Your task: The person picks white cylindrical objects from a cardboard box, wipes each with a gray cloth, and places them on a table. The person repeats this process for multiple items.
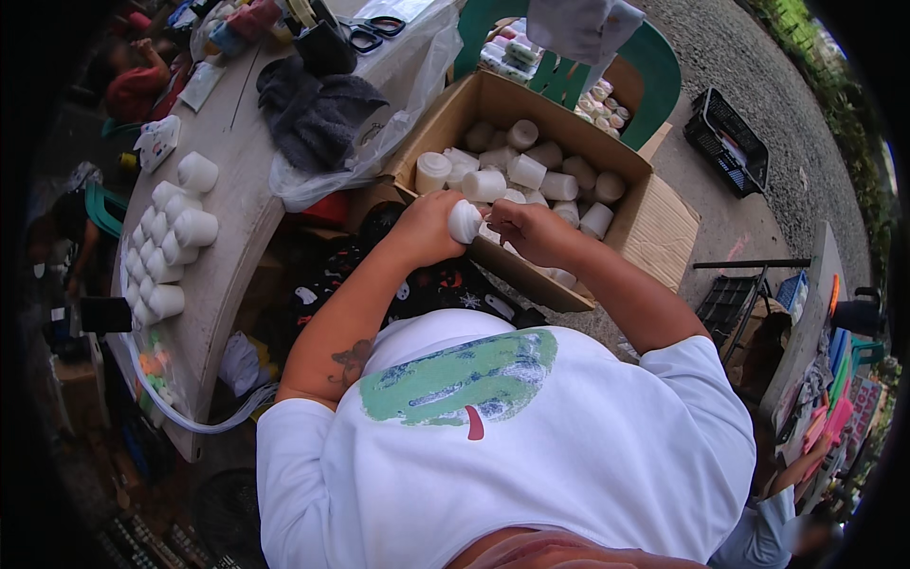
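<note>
My left hand [426, 226] is closed around a white cylinder [466, 221], apparently a wax candle, with its rounded, ridged end turned up at me. Just to the right, my right hand [524, 224] hovers beside that end with its fingers bent; whether anything small is pinched between them is hidden. Both hands are over the near edge of an open cardboard box [650, 213]. Inside lie many similar white candles [527, 171], tumbled on their sides and on end.
On the left table [242, 167] stand several rows of white candles [165, 245], a dark cloth [313, 110], plastic sheeting [426, 64] and scissors [370, 34]. A green chair [657, 71] is behind the box. A black crate [725, 146] lies right. People sit at both sides.
</note>
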A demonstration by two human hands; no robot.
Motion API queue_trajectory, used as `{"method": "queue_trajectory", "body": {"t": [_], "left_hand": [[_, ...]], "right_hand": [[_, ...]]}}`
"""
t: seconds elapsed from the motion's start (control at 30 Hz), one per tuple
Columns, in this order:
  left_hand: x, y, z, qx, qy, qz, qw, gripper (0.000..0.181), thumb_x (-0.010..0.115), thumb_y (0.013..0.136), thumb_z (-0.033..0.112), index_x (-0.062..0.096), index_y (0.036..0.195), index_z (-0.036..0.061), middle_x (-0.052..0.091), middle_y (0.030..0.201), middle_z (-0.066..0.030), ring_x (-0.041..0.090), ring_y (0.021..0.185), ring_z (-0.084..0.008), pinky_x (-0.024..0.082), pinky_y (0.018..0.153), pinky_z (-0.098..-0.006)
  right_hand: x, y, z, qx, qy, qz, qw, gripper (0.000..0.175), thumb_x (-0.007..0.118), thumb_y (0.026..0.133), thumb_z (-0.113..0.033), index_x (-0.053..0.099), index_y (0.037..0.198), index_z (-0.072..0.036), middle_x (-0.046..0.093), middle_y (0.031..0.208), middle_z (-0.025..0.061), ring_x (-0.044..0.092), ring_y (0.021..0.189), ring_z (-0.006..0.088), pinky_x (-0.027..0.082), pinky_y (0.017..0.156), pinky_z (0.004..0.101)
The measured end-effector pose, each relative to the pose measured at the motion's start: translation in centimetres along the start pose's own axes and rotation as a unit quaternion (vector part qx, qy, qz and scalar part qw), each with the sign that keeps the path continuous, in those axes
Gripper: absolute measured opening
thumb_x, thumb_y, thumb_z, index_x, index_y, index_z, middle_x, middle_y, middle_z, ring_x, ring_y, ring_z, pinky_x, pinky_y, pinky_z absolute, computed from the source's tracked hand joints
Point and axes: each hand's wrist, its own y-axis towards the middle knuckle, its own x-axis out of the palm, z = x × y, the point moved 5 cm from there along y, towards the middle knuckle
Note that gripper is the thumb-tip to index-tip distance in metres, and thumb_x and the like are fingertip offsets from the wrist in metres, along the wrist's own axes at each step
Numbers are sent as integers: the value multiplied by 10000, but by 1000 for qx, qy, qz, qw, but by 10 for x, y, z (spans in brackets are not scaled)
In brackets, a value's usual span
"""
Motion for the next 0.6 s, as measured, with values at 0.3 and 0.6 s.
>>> {"method": "queue_trajectory", "body": {"t": [0.3,0.6], "left_hand": [[0,0,-1,11,-15,3,1000,511,750,548,55,604,1038,49,637,990,-139,616,954,-326,488,839,-388],[0,-2,-7,-22,-31,-10,999,588,755,537,69,610,1107,64,616,1035,-146,608,973,-324,482,871,-389]], "right_hand": [[7,11,23,42,327,65,942,118,569,863,45,471,883,-19,652,1040,103,565,839,130,491,753,318],[3,5,-4,-57,36,38,997,184,491,867,132,503,979,-13,618,1189,83,575,833,129,515,749,298]]}}
